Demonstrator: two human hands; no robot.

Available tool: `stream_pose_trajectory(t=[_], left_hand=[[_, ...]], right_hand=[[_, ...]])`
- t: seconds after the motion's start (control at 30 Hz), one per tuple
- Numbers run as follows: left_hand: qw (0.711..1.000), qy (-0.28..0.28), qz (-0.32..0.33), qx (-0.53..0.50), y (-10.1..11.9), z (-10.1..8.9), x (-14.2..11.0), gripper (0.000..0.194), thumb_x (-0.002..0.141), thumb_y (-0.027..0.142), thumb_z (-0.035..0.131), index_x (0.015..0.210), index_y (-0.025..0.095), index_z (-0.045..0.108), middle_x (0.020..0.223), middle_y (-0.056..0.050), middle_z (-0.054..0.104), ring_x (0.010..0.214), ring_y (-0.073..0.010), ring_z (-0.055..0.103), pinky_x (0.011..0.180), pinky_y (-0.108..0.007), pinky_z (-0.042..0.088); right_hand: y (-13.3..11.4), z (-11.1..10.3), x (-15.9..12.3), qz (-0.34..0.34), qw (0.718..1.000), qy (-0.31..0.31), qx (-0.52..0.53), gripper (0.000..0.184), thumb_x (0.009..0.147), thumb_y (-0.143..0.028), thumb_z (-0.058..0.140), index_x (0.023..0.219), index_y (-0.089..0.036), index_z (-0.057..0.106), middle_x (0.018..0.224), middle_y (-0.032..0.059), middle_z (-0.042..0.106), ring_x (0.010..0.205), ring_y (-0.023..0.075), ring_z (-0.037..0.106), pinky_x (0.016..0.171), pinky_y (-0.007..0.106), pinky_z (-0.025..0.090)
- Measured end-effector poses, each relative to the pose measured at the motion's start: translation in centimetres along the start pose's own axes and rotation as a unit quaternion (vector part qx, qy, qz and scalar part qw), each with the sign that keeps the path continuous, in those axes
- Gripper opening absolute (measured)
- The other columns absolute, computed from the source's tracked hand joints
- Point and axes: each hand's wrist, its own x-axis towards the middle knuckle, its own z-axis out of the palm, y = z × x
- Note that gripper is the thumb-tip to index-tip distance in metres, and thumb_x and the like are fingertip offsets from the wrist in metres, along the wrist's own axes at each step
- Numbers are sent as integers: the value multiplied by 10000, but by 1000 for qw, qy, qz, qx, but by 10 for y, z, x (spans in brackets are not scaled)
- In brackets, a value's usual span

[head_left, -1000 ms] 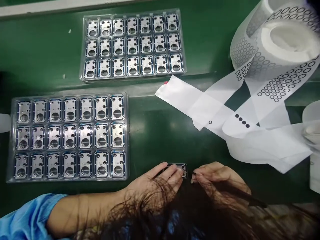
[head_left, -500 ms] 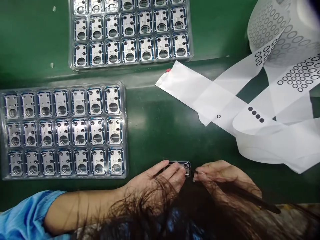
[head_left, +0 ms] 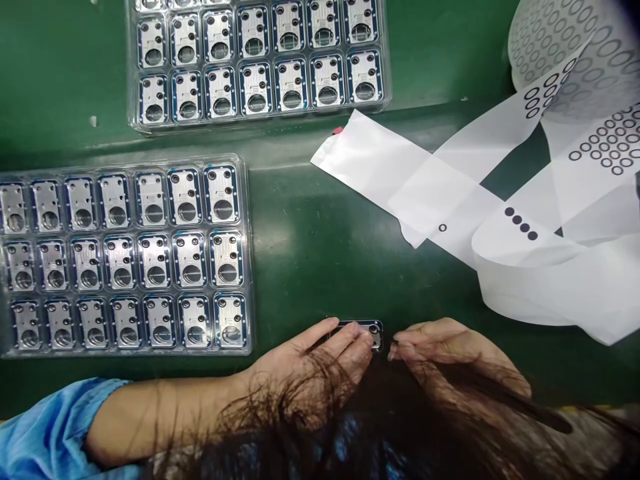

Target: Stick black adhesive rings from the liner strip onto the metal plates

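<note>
A small silvery metal plate [head_left: 375,339] with a blue edge and round holes lies at the bottom middle of the view. My left hand [head_left: 325,363] reaches over it, fingers closed on the plate and covering most of it; its right end shows. Just right of the plate, my right hand [head_left: 445,353] is closed in a pinch around dark, slender tweezers [head_left: 543,410], whose rear end sticks out to the lower right. Their tips are hardly visible beside the plate. Strands of dark hair hang in front of both hands.
A clear plastic tray [head_left: 251,267] of similar plates lies at the left, and another tray [head_left: 131,73] at the top. White backing strips [head_left: 380,160] bearing black rings spread across the right, from a roll [head_left: 545,47]. Everything rests on a green surface [head_left: 310,273].
The view has shifted slightly, so trays and strips sit a little higher and farther apart. My right hand is slightly farther right of the plate; my left hand stays on it.
</note>
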Motion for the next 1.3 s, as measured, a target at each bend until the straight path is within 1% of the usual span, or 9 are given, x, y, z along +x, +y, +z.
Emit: stream_pose_trajectory(t=[0.1,0.2,0.37,0.47,0.57,0.7,0.83,1.03,1.3], left_hand=[[1000,-3,-1,-2,1,0,-1,416,968,237,528,1358,178,662,1457,-39,636,1423,-249,505,1241,-411,421],[1000,6,-8,3,1,1,-1,408,965,233,529,1345,190,672,1454,-29,639,1427,-247,500,1246,-413,414],[1000,14,-10,11,2,3,0,407,951,249,538,1328,204,683,1452,-23,641,1427,-246,502,1237,-408,427],[1000,13,-8,15,3,3,-1,409,950,252,533,1327,207,684,1448,-23,644,1414,-244,517,1223,-403,445],[1000,13,-4,12,3,2,-1,410,954,240,525,1331,193,680,1446,-33,646,1402,-244,530,1204,-397,467],[1000,0,1,8,3,1,0,402,968,243,527,1339,189,672,1452,-38,641,1398,-242,538,1186,-396,491],[1000,-3,9,13,1,-1,1,412,968,260,529,1348,183,667,1455,-49,639,1396,-245,544,1185,-390,492],[1000,-3,7,12,0,-4,2,415,971,242,510,1351,170,662,1448,-55,645,1396,-250,545,1182,-393,494],[1000,8,5,11,-1,-2,1,406,966,248,529,1342,161,657,1443,-61,647,1395,-243,549,1189,-396,489]], right_hand=[[-2,1,2,8,999,9,43,73,841,-334,803,802,-390,778,794,-14,777,716,209,743,651,348,631],[-3,2,2,2,999,7,49,87,855,-319,790,801,-383,769,801,-25,778,713,200,744,647,335,628],[-3,0,2,-47,999,-7,15,114,883,-226,738,831,-323,709,833,-22,765,723,171,738,634,293,627],[-2,0,3,-78,997,-11,-19,187,843,-114,734,852,-292,677,872,-26,752,767,154,742,638,261,631],[-2,1,4,-92,995,-16,-31,232,821,-61,727,862,-281,663,879,-28,746,765,150,744,626,257,634],[-2,1,3,-104,994,-10,-36,238,816,-54,725,865,-279,665,871,-29,746,752,140,741,630,241,634],[-5,1,4,-86,996,-7,-22,214,823,-84,726,840,-288,667,856,-26,747,752,157,750,620,256,644],[-11,3,9,-114,992,-7,-52,193,809,-81,717,805,-264,658,826,-34,737,732,130,758,641,193,645],[-9,4,6,-92,995,6,-36,182,825,-122,737,806,-291,675,805,-27,735,706,154,750,619,239,648]])
